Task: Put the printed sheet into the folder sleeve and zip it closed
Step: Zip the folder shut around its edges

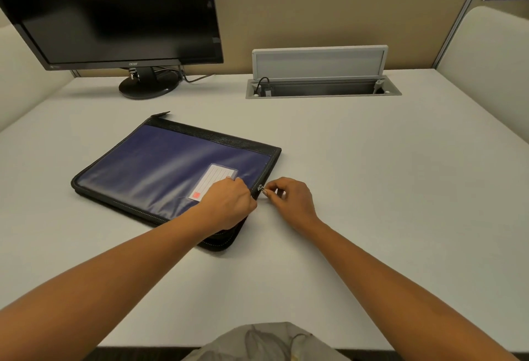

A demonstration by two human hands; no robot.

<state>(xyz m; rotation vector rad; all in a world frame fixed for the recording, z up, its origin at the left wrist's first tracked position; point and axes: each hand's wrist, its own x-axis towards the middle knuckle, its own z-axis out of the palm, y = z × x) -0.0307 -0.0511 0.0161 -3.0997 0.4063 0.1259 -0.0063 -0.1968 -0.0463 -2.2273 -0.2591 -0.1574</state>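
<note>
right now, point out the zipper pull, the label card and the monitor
zipper pull (260,188), head view, metal tab
label card (213,181), head view, lined middle
monitor (114,11), head view, dark screen

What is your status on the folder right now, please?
Right hand pinching zipper pull. Left hand holding folder edge. Printed sheet not visible. Nothing blocking the zipper.

Right hand (289,200) pinches zipper pull (261,188) — left hand (229,203) grips the folder (157,166).
</note>
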